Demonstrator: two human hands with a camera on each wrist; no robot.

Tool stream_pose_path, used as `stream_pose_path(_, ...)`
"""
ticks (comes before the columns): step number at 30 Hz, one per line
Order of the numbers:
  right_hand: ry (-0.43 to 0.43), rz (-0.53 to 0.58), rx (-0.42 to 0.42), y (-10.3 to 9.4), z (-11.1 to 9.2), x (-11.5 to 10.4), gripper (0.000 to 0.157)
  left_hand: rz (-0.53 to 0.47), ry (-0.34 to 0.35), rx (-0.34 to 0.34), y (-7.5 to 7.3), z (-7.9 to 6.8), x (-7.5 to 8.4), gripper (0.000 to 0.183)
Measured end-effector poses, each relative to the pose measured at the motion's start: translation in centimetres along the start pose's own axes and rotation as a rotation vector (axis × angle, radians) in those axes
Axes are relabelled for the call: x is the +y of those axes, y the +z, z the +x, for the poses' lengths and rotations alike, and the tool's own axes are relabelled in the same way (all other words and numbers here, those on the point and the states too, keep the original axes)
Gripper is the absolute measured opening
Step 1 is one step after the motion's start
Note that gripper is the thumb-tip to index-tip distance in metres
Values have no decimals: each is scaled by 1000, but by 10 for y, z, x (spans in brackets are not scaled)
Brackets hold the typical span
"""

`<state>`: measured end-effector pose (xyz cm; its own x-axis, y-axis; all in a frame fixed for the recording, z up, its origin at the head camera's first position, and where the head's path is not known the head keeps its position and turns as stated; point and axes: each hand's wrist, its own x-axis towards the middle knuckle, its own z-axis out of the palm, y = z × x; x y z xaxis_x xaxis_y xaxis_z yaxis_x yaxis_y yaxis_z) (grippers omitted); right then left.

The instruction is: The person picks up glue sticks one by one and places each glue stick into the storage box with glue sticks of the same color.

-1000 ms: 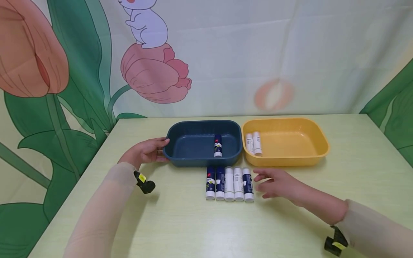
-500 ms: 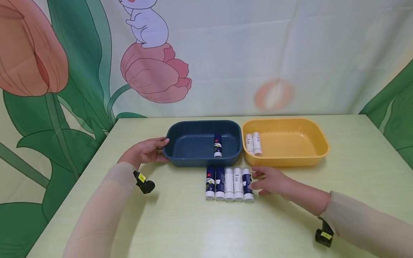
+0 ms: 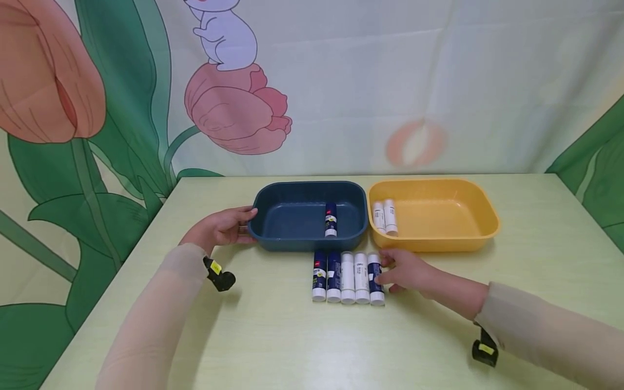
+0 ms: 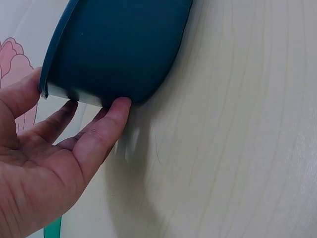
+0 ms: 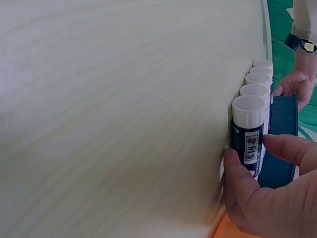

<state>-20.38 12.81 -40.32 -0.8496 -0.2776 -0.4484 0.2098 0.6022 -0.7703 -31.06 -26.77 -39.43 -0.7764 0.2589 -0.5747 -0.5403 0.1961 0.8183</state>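
Note:
At the left end of a dark blue tray [image 3: 312,246], my left hand [image 3: 226,226] holds on, one digit hooked over the rim and other fingertips against the outer wall. My right hand [image 3: 407,271] pinches the rightmost glue stick [image 3: 375,273], which has a navy label and white cap. In the right wrist view that glue stick [image 5: 247,111] sits between thumb and finger, lying on the table. It ends a row of several: two white glue sticks [image 3: 361,276] beside it, then navy glue sticks [image 3: 333,276] at the left.
One navy glue stick [image 3: 331,219] lies inside the blue tray. A yellow tray [image 3: 439,245] stands against its right side, with two white glue sticks [image 3: 390,218] at its left end. Behind the table [image 3: 292,346] hangs a printed curtain [image 3: 341,97].
My right hand has moved left to the rightmost glue stick and its fingers have come round it. My left hand stays at the blue tray.

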Motion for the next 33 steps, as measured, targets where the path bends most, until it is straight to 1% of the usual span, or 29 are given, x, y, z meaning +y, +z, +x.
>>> stream_pose_path(11, 31, -36, -6, 0, 6, -7, 70, 6, 4, 2, 0, 1, 0, 67)
stream_pose_path(12, 30, -41, -4, 1, 6, -8, 69, 5, 3, 4, 0, 2, 0, 66)
stream_pose_path(15, 29, -46, 1, 2, 6, -9, 57, 2, 0, 10, 0, 2, 0, 66)
stream_pose_path(18, 32, -35, 3, 3, 6, -10, 51, -9, -2, 16, 0, 1, 0, 66)
stream_pose_path(19, 35, -27, 4, 3, 5, -11, 52, -10, -2, 17, 0, 2, 0, 66)
stream_pose_path(24, 33, 33, 22, 7, 4, -11, 66, -8, -1, 17, 0, 2, 0, 66)
stream_pose_path(28, 52, 70, 40, 9, 5, -11, 67, -12, -4, 23, 0, 2, 0, 66)
stream_pose_path(33, 77, 105, 35, 7, 6, -10, 67, -24, -4, 17, 1, 3, 1, 66)
